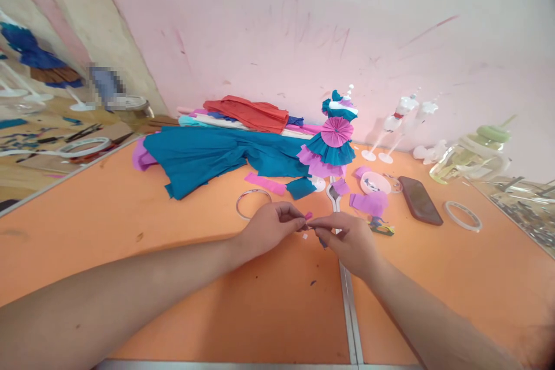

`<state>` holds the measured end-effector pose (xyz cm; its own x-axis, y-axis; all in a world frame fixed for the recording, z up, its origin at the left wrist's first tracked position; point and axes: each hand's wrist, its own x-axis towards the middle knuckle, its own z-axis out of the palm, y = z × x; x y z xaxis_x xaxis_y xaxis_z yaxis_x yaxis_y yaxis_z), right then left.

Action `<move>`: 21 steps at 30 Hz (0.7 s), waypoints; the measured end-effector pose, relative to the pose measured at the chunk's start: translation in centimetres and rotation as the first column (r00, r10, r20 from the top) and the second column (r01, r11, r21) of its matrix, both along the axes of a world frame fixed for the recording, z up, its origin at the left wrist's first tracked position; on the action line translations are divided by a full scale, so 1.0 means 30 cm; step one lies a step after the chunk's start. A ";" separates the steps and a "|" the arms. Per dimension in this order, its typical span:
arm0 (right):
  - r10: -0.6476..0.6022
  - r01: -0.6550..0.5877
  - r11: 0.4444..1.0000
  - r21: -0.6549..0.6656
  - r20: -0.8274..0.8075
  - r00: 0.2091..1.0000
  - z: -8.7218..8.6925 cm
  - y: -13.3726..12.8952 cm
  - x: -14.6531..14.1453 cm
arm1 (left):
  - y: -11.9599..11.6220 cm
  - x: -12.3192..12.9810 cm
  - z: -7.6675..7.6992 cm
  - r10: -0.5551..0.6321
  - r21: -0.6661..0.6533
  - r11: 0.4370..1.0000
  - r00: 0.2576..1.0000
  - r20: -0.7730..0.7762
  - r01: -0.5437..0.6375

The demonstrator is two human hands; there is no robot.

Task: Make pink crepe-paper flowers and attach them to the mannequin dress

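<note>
Two hands meeting up: left hand has a tiny pink scrap pinched in its fingers, prob 'cause it's so small; can't tell if right hand grips it too. Teal sheet lies farther back on the desk, likely for elbow room.

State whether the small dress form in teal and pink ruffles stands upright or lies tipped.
Upright: the dress form has its white knob at the top and its ruffled skirt flaring out below.

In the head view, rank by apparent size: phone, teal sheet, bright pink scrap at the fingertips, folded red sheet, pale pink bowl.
Largest: teal sheet
folded red sheet
phone
pale pink bowl
Smallest: bright pink scrap
</note>
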<state>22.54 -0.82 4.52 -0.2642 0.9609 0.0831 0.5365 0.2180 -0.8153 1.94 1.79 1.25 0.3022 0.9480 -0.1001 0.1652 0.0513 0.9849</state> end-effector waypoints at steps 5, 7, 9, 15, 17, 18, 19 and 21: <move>-0.049 0.040 0.990 -0.138 -0.066 0.997 0.000 -0.019 -0.016 | 0.014 -0.007 -0.011 0.003 -0.009 1.000 1.000 0.007 -0.003; -0.057 0.038 0.983 -0.180 -0.097 0.994 -0.001 -0.016 -0.022 | 0.014 -0.005 -0.013 -0.010 -0.002 1.000 1.000 -0.006 0.010; -0.070 0.029 0.970 -0.241 -0.163 0.984 -0.010 -0.010 -0.033 | 0.010 -0.002 -0.012 -0.010 0.011 1.000 1.000 -0.029 0.010; -0.186 0.046 0.921 -0.386 -0.335 0.923 -0.047 0.009 -0.064 | 0.000 0.004 -0.009 -0.014 0.060 0.998 0.999 -0.045 0.017; -0.203 0.047 0.912 -0.408 -0.350 0.914 -0.056 0.015 -0.065 | -0.002 0.005 -0.010 -0.016 0.077 0.997 0.999 -0.052 0.020; -0.208 0.046 0.908 -0.415 -0.354 0.912 -0.060 0.018 -0.064 | -0.003 0.006 -0.010 -0.016 0.085 0.996 0.998 -0.055 0.020; -0.212 0.047 0.907 -0.419 -0.357 0.910 -0.064 0.021 -0.062 | -0.004 0.007 -0.011 -0.015 0.093 0.995 0.998 -0.056 0.020; -0.225 0.058 0.906 -0.419 -0.362 0.905 -0.073 0.025 -0.060 | -0.007 0.009 -0.011 -0.019 0.109 0.994 0.998 -0.053 0.025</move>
<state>20.73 -0.06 2.33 -0.1484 0.9600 -0.2373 0.1535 -0.2146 -0.9646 2.21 1.60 0.92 0.3205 0.9472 -0.0119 0.2163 -0.0609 0.9744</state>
